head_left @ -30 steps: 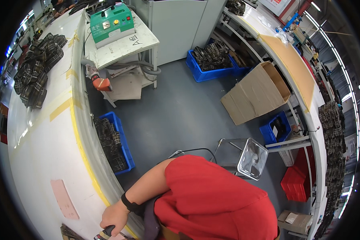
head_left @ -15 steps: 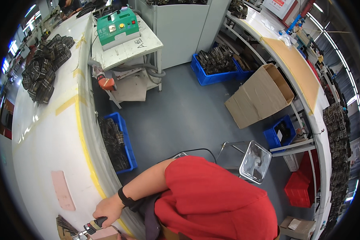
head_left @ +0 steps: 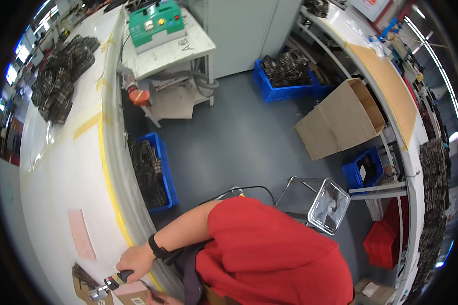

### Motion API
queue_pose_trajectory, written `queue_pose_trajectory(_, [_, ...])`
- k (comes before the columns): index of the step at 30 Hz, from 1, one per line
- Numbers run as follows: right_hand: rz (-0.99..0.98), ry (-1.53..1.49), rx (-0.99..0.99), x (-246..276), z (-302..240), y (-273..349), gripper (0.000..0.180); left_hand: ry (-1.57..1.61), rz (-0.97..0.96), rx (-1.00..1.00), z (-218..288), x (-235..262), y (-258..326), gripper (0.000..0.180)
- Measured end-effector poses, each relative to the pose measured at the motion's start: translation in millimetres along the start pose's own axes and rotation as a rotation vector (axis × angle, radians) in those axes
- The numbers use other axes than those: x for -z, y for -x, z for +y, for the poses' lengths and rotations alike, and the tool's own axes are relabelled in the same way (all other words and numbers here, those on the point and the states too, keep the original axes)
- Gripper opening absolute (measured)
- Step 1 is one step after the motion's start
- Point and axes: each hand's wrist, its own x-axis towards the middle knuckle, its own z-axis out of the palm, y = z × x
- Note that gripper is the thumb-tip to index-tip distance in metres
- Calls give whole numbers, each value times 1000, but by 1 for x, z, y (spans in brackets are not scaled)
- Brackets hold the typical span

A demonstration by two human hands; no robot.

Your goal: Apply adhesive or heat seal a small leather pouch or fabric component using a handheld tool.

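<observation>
My right hand (head_left: 136, 262), a black band at its wrist, grips a hand tool (head_left: 112, 280) with a dark and beige handle and a shiny metal head. The tool's exact kind is unclear. Its head rests over brown card pieces (head_left: 107, 300) at the lower edge, beside dark plaid cloth strips (head_left: 84, 276). Only part of my left hand (head_left: 164, 299) shows, low in the picture. Its fingers are closed around something thin and dark by a pinkish card piece (head_left: 124, 290). A flat pink piece (head_left: 81, 234) lies on the white table (head_left: 56, 178).
Plaid cloth (head_left: 61, 76) is heaped farther along the table. On a white stand sits a green machine (head_left: 155, 28). Blue bins (head_left: 170, 188) with cloth, a large carton (head_left: 336, 122) and a metal stool (head_left: 330, 206) stand on the floor. Another table (head_left: 412, 168) curves along the right.
The whole view has shifted slightly, so most surroundings sit a little higher and to the right. More of my left hand and the card pieces shows. My right hand still grips the tool.
</observation>
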Motion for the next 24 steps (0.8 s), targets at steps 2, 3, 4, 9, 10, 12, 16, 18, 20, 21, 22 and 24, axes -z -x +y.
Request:
queue_pose_trajectory(2, [58, 46, 58, 3, -5, 3, 45, 11, -18, -14, 4, 0, -3, 15])
queue_pose_trajectory(3, [52, 39, 43, 7, -11, 5, 44, 11, -134, 92, -34, -2, 21, 20])
queue_pose_trajectory(4, [53, 44, 29, 11, -13, 8, 43, 16, -132, 137, -30, -3, 23, 17])
queue_pose_trajectory(9, [34, 44, 7, 15, -18, 11, 42, -71, -116, 148, -11, -4, 14, 13])
queue_pose_trajectory(10, [35, 53, 1, 14, -18, 10, 41, -96, -128, 137, -12, -2, 13, 13])
queue_pose_trajectory(12, [35, 66, 13, 14, -20, 10, 41, -106, -130, 146, -11, 0, 13, 13])
queue_pose_trajectory(16, [9, 23, -32, 24, -24, 12, 42, -123, -158, 156, -2, -2, 8, 14])
queue_pose_trajectory(18, [24, 37, -16, 20, -17, 12, 42, -88, -156, 148, -7, -3, 11, 15])
queue_pose_trajectory(20, [64, 48, 30, 19, -12, 11, 44, -64, -166, 120, -15, -5, 12, 16])
queue_pose_trajectory(21, [92, 62, 51, 16, -11, 10, 46, -66, -113, 107, -25, -7, 18, 15])
queue_pose_trajectory(22, [80, 54, 44, 17, -12, 11, 45, -122, -126, 62, -25, -5, 16, 15])
queue_pose_trajectory(24, [61, 45, 65, 9, -18, 5, 43, -94, -135, 142, -25, 5, 18, 15])
